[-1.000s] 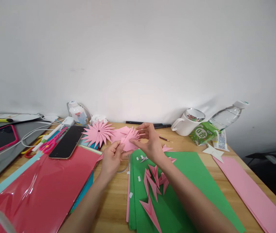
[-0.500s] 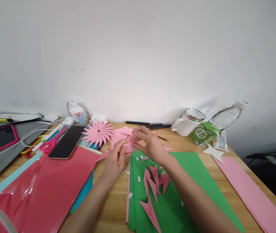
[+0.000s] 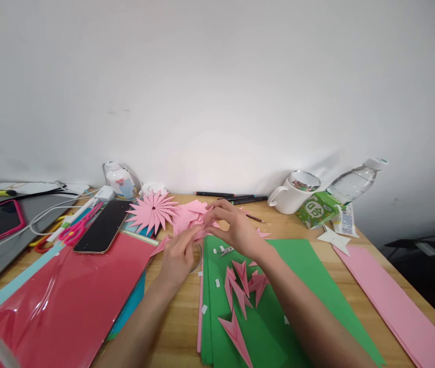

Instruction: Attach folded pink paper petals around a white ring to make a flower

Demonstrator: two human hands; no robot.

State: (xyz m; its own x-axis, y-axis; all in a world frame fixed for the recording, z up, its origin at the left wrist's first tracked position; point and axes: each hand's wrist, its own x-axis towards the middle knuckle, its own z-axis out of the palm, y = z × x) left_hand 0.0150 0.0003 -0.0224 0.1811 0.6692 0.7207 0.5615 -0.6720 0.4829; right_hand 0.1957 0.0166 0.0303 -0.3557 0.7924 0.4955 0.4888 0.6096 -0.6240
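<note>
Both my hands meet over the middle of the table, fingers bent around a folded pink paper piece (image 3: 201, 233) that they largely cover. My left hand (image 3: 179, 253) pinches it from the near left side. From the right, my right hand (image 3: 231, 227) grips it between thumb and fingers. Just behind lie more pink papers (image 3: 189, 212). A pink paper star wheel (image 3: 153, 208) with many points rests to the left. Several folded pink paper pieces (image 3: 236, 335) lie on the green paper stack (image 3: 297, 266) between my forearms.
At left are a red plastic-covered pack (image 3: 60, 296), a black phone (image 3: 104, 227), pink scissors (image 3: 72, 234) and a pill bottle (image 3: 120, 179). Markers (image 3: 246, 199) lie along the wall. A white mug (image 3: 292, 194), a tilted water bottle (image 3: 353, 181) and pink paper strips (image 3: 397, 306) are at right.
My left hand has turned over slightly, its fingers now closer to the right hand and covering more of the pink paper piece. The whole view has shifted a little.
</note>
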